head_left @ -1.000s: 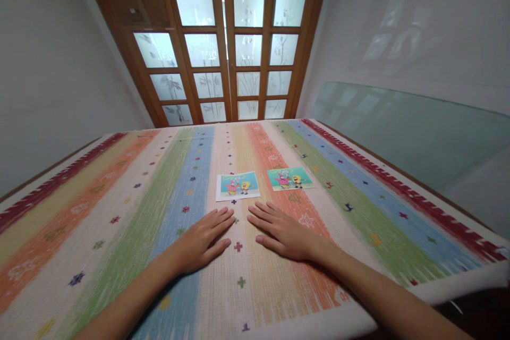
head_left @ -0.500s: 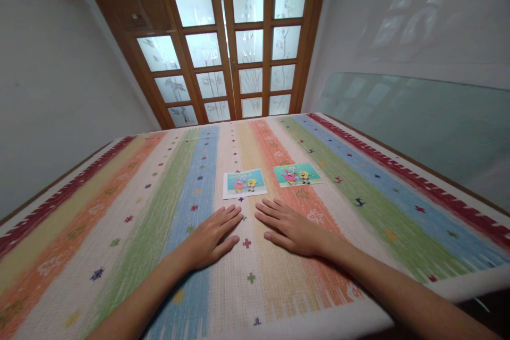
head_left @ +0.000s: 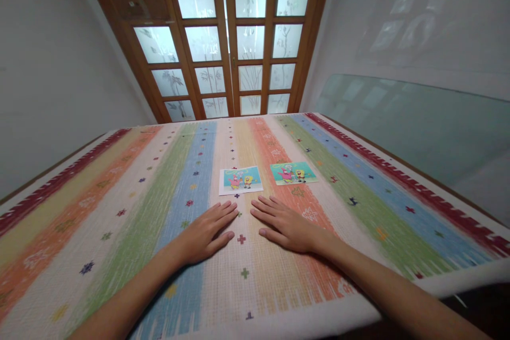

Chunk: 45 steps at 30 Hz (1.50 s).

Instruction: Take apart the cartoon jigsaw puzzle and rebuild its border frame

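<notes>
Fingers of both hands lie flat and slightly spread on a striped cloth [head_left: 119,212], palms down, gripping nothing. Left hand [head_left: 205,234] sits just below centre of the frame, right hand [head_left: 285,226] just beside it, their fingertips close but apart. Above the left fingertips, near centre, lies a white-bordered cartoon card [head_left: 240,179]; to its right lies a second cartoon card [head_left: 294,172] without a border. Neither hand touches a card. Both cards show the same yellow and pink cartoon figures on a blue-green ground; any writing on them is too small to read. Compared with half a second ago, the hands keep the same pose; the whole scene has only slid slightly within the frame. Wooden glazed doors [head_left: 235,42] fill the upper centre.
</notes>
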Available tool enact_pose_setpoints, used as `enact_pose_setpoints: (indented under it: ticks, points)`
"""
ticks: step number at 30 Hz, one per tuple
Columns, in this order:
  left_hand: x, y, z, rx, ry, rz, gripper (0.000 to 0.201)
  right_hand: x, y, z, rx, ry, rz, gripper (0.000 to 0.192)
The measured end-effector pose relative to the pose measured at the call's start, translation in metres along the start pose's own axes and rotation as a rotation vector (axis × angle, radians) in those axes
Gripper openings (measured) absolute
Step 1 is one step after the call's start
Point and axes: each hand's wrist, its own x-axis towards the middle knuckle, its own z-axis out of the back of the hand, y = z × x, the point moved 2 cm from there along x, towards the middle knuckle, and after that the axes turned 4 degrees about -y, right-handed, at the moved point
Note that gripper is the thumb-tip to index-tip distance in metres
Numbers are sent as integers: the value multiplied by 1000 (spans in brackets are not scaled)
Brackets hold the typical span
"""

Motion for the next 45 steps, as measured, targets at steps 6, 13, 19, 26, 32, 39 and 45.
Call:
enact_pose_setpoints:
  ticks: [6,13,19,26,32,39,45]
  points:
    - [0,1,-2,-13,-42,-8,55,-1,-1,-1,7,-11,3,55]
    - [0,1,-4,-18,-65,-12,55,-1,-2,-2,8,-12,-3,56]
    - [0,1,-4,-32,-83,-20,57,-2,-3,-2,9,-13,-4,56]
    - [0,0,-2,-25,-60,-4,55,-2,-2,-2,15,-10,5,56]
    - [-1,0,-2,-37,-67,-6,57,-2,-3,-2,19,-31,16,55]
    - [-1,0,-2,-13,-50,0,55,-2,-1,0,16,-33,9,55]
    - [-1,0,-2,-15,-53,-11,56,-1,1,2,7,-11,-6,55]
